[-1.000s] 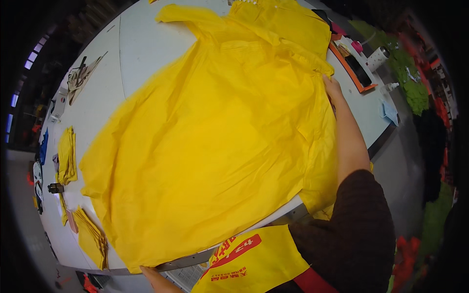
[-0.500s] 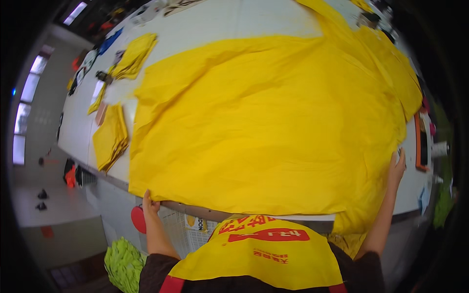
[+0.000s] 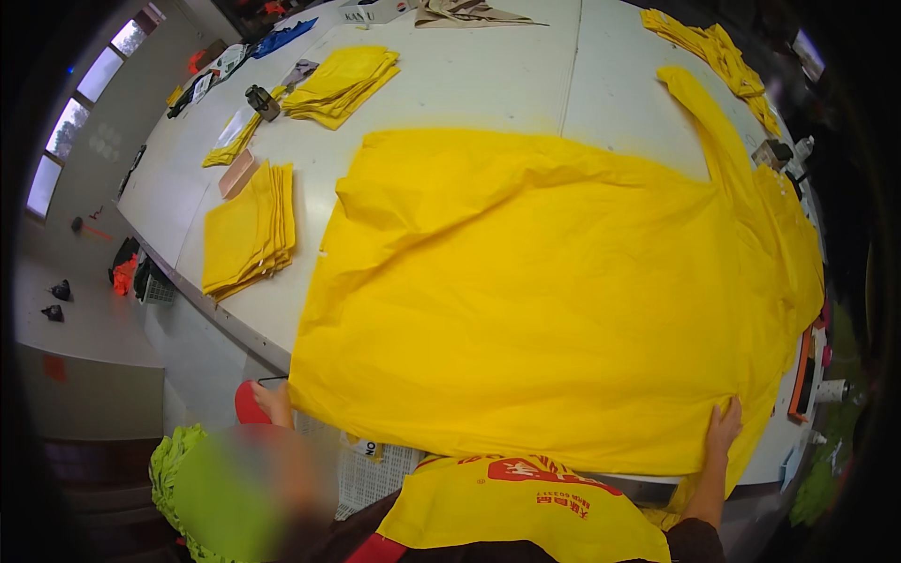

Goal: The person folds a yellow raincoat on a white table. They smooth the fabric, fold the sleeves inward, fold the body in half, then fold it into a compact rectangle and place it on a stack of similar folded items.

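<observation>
A large yellow cloth sheet (image 3: 554, 291) lies spread over the white table (image 3: 488, 84), its near edge hanging over the table's front. My left hand (image 3: 274, 403) pinches the sheet's near left corner at the table edge. At the near right corner, my right hand (image 3: 723, 427) rests fingers-up on the sheet and grips its edge. I wear a yellow apron (image 3: 526, 511) with red print.
A stack of folded yellow cloths (image 3: 249, 230) lies left of the sheet, another stack (image 3: 343, 83) further back, and more yellow fabric (image 3: 723, 52) at the far right. A small black tool (image 3: 261, 99) sits near the back stack. An orange-edged object (image 3: 802, 375) lies at the right rim.
The view has swung left and down. The sheet now lies flatter and squarer on the table, and both hands have moved to its near corners.
</observation>
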`<move>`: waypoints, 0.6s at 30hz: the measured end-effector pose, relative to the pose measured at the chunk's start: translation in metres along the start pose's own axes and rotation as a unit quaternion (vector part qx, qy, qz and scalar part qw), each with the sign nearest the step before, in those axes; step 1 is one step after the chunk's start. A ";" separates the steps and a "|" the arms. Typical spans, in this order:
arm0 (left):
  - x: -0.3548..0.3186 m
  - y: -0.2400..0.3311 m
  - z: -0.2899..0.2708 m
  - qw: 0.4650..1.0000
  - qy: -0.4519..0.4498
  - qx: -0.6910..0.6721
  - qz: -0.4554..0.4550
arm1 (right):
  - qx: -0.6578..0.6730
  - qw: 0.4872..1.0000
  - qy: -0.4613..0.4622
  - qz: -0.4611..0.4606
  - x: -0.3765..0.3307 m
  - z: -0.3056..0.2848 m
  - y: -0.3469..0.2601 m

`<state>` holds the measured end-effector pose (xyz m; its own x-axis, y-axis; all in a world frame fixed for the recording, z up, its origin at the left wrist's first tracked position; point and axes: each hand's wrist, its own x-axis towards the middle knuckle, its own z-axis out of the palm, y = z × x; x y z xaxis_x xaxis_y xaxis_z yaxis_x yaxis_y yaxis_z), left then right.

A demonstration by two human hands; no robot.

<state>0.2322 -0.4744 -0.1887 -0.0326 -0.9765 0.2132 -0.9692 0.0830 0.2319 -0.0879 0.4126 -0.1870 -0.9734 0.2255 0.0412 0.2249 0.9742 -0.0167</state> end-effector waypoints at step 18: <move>0.145 0.521 0.141 0.922 -0.205 -0.055 0.325 | 0.068 0.939 0.115 -0.318 0.335 -0.011 -0.372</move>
<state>-0.3123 -0.6014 -0.1711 -0.7085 -0.7051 -0.0299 -0.6827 0.6741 0.2821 -0.4969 0.1255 -0.1556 -0.8701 -0.3912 0.2998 -0.4220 0.9056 -0.0430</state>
